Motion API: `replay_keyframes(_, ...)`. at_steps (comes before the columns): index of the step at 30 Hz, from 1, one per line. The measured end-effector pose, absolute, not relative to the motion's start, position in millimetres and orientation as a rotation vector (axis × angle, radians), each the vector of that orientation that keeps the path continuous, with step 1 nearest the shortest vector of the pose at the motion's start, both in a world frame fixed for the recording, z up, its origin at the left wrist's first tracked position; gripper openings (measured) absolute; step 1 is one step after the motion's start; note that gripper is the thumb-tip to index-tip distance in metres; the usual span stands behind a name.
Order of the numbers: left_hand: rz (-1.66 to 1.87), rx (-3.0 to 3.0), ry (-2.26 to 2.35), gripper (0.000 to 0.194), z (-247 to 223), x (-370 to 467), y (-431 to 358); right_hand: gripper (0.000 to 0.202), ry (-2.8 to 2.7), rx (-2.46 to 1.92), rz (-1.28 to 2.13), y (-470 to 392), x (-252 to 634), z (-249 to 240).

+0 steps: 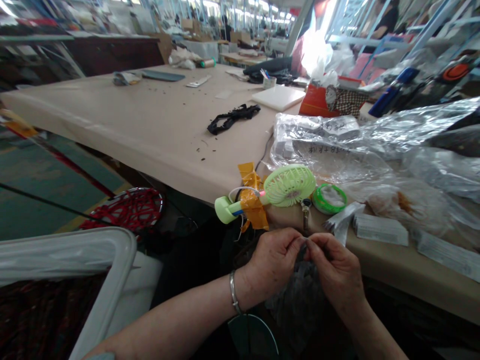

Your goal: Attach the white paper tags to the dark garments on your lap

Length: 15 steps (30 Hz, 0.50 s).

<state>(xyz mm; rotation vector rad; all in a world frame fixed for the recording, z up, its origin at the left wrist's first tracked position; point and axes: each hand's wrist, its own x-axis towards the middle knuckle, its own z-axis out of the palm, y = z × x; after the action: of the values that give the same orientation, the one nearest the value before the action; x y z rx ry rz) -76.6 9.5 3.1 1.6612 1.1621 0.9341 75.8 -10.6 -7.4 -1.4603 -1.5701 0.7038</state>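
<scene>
Just in front of the table edge, my left hand [270, 262] and my right hand [339, 272] meet fingertip to fingertip. Both are closed in a pinch, and whatever lies between the fingers is too small to make out. Below them hangs a bunch of dark grey, sheer material [294, 292]; I cannot tell whether the fingers hold it. Beyond my left hand, a light green fan [288, 185] is fixed at the table edge with orange tape [253, 200]. A small metal post [305, 215] stands right behind the fingertips, near a round green container [329, 199].
Stacked white labels [380, 230] and clear plastic bags [330, 150] cover the table's right side. A black strip of fabric [232, 119] lies on the brown tabletop [150, 130]. At lower left stands a white bin [123, 260], with a basket of red strips [131, 210] behind it.
</scene>
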Motion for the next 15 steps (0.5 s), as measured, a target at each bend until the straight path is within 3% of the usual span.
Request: replay_keyframes(15, 0.960, 1.666, 1.117, 0.029, 0.7, -74.5, 18.2, 0.016, -1.566, -1.454, 0.681, -3.3, 76.7, -7.7)
